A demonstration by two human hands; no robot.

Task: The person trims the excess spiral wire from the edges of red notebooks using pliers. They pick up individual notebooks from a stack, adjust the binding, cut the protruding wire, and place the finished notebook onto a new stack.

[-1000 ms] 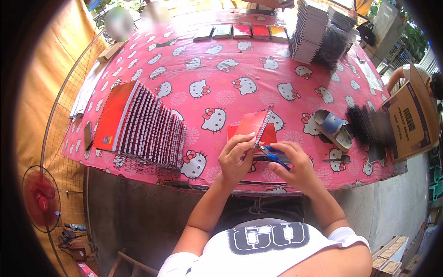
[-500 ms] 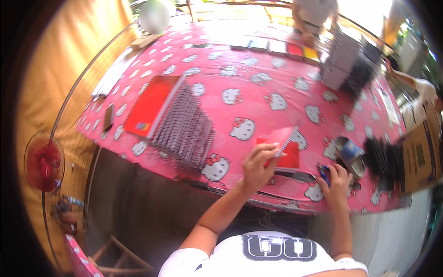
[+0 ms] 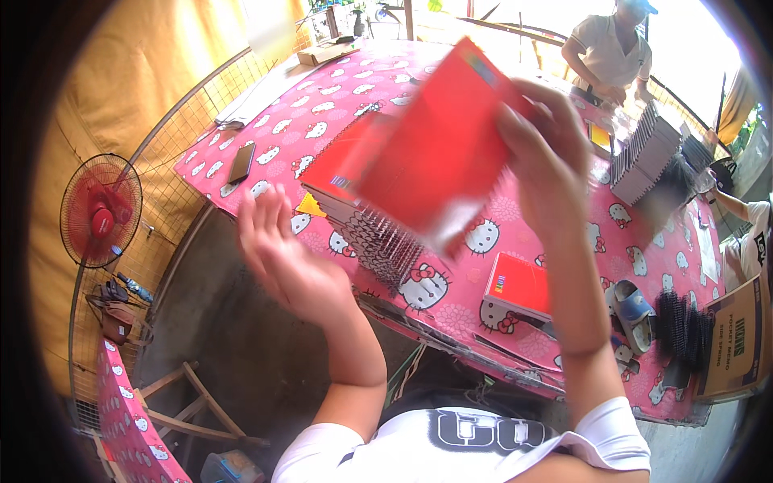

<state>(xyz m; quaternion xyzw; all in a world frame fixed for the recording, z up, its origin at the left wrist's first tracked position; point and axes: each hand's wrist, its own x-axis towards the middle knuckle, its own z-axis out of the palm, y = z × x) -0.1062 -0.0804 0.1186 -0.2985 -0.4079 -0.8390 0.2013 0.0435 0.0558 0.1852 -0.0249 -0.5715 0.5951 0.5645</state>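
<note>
The right hand (image 3: 547,153) grips a blurred red notebook (image 3: 439,153) by its right edge, fingers closed on it, holding it raised above the pink table (image 3: 378,80). The left hand (image 3: 282,258) is open and empty, palm up, just below and left of the notebook. Under the notebook lies a row of spiral-bound notebooks (image 3: 366,221); another red notebook (image 3: 519,286) lies near the table's edge.

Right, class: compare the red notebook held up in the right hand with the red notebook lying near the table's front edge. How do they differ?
The raised notebook is in the air, gripped by the right hand; the lying notebook rests flat on the pink tablecloth, untouched. The raised notebook is tilted and motion-blurred; the lying notebook is sharp. The raised notebook looks far larger, being nearer the camera. Both have red covers.
</note>
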